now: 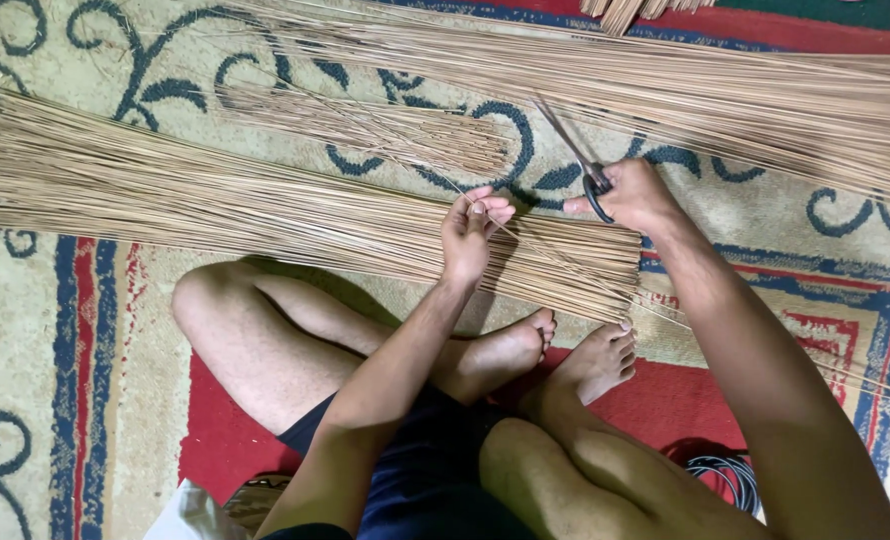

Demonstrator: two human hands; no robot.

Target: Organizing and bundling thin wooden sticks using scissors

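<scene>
My left hand (470, 232) pinches a single thin tan stick (445, 184) over the near bundle of long tan sticks (215, 200) spread across the carpet in front of my crossed legs. My right hand (633, 195) grips black-handled scissors (577, 155), blades pointing up and left, just right of my left hand. The two hands are a short way apart. A smaller loose heap of sticks (385, 130) lies just beyond the hands.
A large far bundle of sticks (685, 90) runs along the top right. The patterned carpet (55, 330) is cream, blue and red. My bare feet (555, 355) rest against the near bundle. A coiled black cable (725, 478) lies by my right knee.
</scene>
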